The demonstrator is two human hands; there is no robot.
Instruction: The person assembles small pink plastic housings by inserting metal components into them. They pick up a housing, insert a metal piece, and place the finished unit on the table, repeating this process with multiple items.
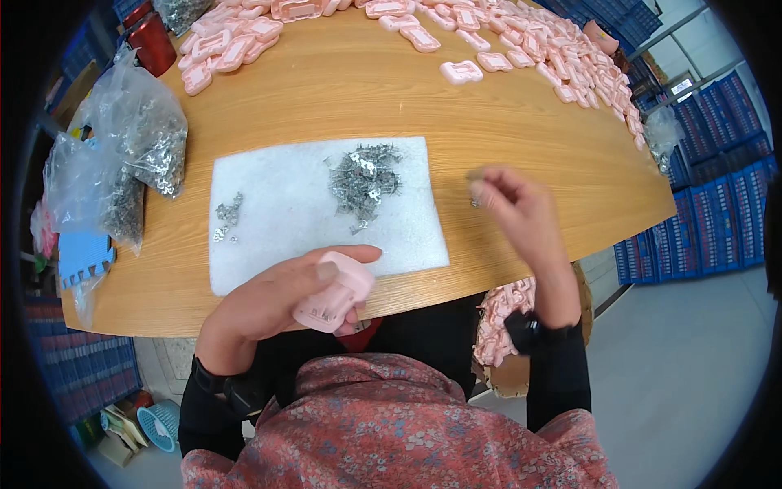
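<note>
My left hand (281, 289) is closed around a pink plastic shell (336, 293), tilted over the table's near edge, with its recessed compartment side facing up. To the right of the white foam sheet (281, 183), my right hand (521, 212) hovers above the wood, thumb and fingers pinched together. A small metal piece (475, 202) shows at those fingertips, smeared by motion. On the sheet lies a heap of small metal clips (364, 181), and a smaller cluster of metal pieces (228, 213) sits near its left edge.
Many pink shells (562, 61) cover the far side of the wooden table (326, 106). Clear bags of metal parts (151, 134) stand at the left by a red canister (151, 41). A carton of pink pieces (507, 326) is beside my lap. Blue crates (717, 208) line the right.
</note>
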